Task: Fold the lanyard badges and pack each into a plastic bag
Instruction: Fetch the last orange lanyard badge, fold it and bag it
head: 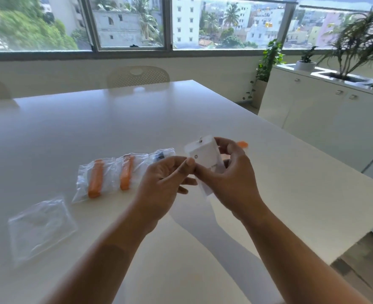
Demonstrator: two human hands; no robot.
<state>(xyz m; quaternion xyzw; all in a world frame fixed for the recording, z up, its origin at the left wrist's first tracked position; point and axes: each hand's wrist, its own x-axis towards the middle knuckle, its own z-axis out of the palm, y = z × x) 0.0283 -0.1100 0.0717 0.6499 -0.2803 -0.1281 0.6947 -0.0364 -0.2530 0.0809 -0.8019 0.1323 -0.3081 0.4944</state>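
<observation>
Badge [203,156] clamped in fingers [190,162] of left hand [163,185] and right hand [229,181]; strap [242,144] mostly hidden.

White table [291,194]; chair [138,77]; potted plants [354,42]

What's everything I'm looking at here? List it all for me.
table: 1, white, under everything
packed bags: 3, clear, two holding orange, one something dark, in a row left of the hands
empty bag: at least 1, clear, near left on the table
badge: 1, white, held above the table
lanyard: 1 orange piece showing, behind the right hand
chairs: 2, pale, far side
cabinet: 1, white, right
plants: several, green, on and beside the cabinet
windows: along the far wall
left hand: pinches the badge's left edge
right hand: grips the badge's right side
</observation>
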